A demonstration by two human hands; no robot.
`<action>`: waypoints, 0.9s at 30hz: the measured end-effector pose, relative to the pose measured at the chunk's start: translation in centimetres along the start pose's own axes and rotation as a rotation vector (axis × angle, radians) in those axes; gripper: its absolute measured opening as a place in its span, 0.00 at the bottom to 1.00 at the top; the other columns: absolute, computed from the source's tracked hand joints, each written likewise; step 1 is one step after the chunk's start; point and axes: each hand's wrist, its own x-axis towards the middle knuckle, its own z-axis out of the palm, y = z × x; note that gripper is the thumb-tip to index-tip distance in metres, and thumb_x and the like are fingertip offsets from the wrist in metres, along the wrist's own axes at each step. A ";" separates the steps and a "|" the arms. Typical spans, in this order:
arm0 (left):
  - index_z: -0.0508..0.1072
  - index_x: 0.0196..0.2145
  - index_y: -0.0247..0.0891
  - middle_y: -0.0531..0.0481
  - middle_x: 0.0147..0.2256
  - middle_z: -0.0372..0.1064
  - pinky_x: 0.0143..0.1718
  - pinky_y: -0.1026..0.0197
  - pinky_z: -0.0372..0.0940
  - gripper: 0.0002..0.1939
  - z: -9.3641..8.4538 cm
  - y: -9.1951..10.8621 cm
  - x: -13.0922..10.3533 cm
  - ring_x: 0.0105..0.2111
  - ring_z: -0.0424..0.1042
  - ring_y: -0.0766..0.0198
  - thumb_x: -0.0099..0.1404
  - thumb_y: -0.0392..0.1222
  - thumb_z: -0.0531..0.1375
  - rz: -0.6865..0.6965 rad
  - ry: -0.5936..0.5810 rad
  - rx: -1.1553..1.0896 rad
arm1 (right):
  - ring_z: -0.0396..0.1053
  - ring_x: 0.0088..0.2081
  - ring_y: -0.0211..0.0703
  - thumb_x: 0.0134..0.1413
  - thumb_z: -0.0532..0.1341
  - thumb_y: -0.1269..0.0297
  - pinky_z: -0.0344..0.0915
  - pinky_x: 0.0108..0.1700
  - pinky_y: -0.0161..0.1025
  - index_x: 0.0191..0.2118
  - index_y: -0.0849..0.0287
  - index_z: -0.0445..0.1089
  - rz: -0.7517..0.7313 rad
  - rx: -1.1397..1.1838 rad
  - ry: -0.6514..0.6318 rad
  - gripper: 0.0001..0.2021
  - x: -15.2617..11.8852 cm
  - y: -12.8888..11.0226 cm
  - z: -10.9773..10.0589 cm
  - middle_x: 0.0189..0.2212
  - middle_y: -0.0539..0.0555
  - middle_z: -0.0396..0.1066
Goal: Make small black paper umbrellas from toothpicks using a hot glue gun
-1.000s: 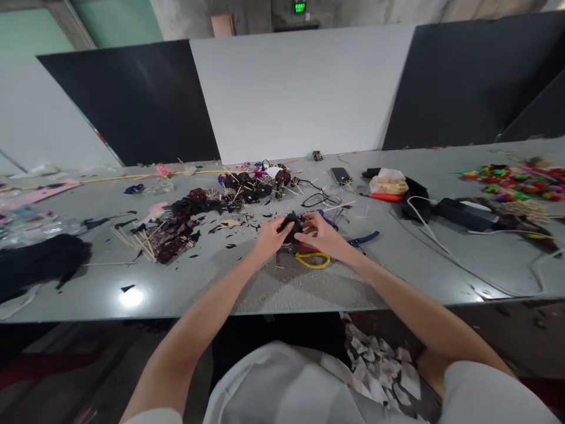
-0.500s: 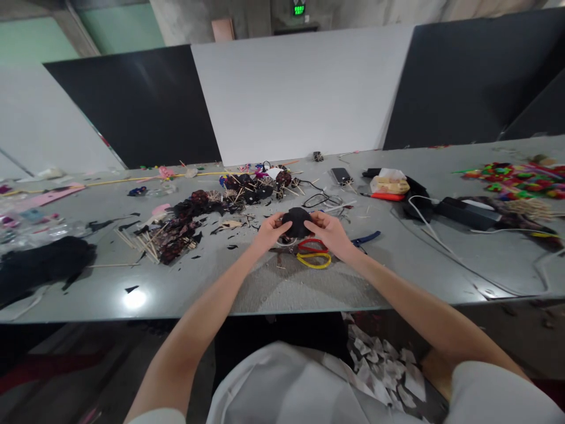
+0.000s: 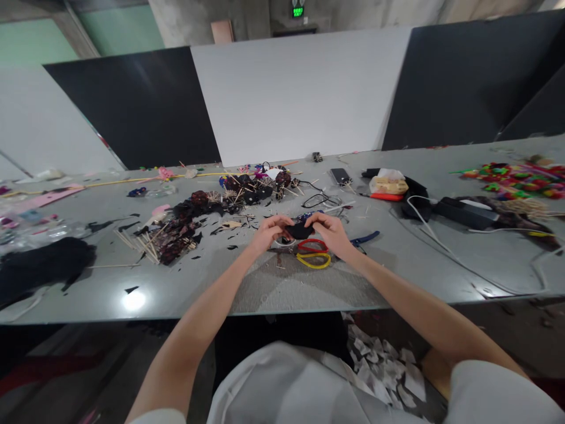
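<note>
Between my two hands is a small piece of black fabric (image 3: pixel 299 231), held just above the table (image 3: pixel 260 288). My left hand (image 3: pixel 270 231) pinches its left side, and my right hand (image 3: pixel 327 231) grips the right side. Right below the fabric lie scissors with one red handle loop (image 3: pixel 311 243) and one yellow handle loop (image 3: pixel 314 261). A blue-handled tool (image 3: pixel 366 238) rests to the right of my right hand. Small black scraps (image 3: pixel 232 247) are scattered left of my left hand.
Dark fabric with wooden sticks (image 3: pixel 148 242) lies to the left, beside a black cloth (image 3: pixel 48 259). A phone (image 3: pixel 340 176), a tissue pack (image 3: pixel 389 182) and a white cable (image 3: pixel 454 253) lie to the right. Colourful pieces (image 3: pixel 516 176) sit farther right. White and dark panels stand behind.
The black fabric, round and facing me before, now looks flatter and lower, bunched between my fingers. My hands have shifted their grip on it.
</note>
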 end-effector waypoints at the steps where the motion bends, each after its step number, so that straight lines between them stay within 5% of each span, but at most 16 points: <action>1: 0.78 0.42 0.37 0.48 0.30 0.77 0.34 0.57 0.71 0.18 0.0 0.0 0.0 0.27 0.75 0.60 0.54 0.46 0.68 -0.013 -0.015 -0.024 | 0.69 0.34 0.44 0.53 0.57 0.62 0.66 0.41 0.41 0.33 0.56 0.74 -0.017 -0.019 -0.019 0.09 -0.1 0.0 0.0 0.30 0.52 0.73; 6: 0.80 0.41 0.35 0.45 0.29 0.77 0.31 0.60 0.68 0.26 0.0 0.0 0.1 0.28 0.75 0.60 0.62 0.63 0.66 -0.127 -0.054 0.093 | 0.70 0.36 0.44 0.56 0.56 0.65 0.63 0.44 0.41 0.32 0.57 0.74 -0.101 -0.151 -0.132 0.09 -0.7 -0.2 0.0 0.32 0.52 0.74; 12: 0.81 0.30 0.34 0.48 0.27 0.76 0.30 0.63 0.62 0.23 0.3 -0.5 0.3 0.26 0.70 0.65 0.53 0.59 0.75 -0.046 -0.100 0.341 | 0.71 0.37 0.45 0.60 0.57 0.62 0.66 0.43 0.41 0.36 0.57 0.74 -0.081 -0.154 -0.159 0.08 -1.0 0.1 0.3 0.34 0.53 0.74; 17: 0.80 0.29 0.35 0.48 0.26 0.75 0.29 0.62 0.64 0.23 0.5 -0.2 0.2 0.24 0.69 0.65 0.52 0.60 0.75 0.008 0.096 0.321 | 0.73 0.39 0.45 0.61 0.64 0.50 0.70 0.43 0.42 0.50 0.55 0.69 0.014 0.050 0.017 0.18 -1.0 0.3 1.3 0.40 0.54 0.75; 27: 0.77 0.25 0.37 0.51 0.24 0.72 0.28 0.62 0.61 0.24 0.9 -0.4 0.5 0.24 0.67 0.66 0.50 0.61 0.75 0.066 0.215 0.304 | 0.74 0.33 0.45 0.45 0.74 0.44 0.71 0.39 0.42 0.37 0.59 0.74 0.235 0.184 -0.012 0.23 -0.3 0.7 2.4 0.32 0.53 0.77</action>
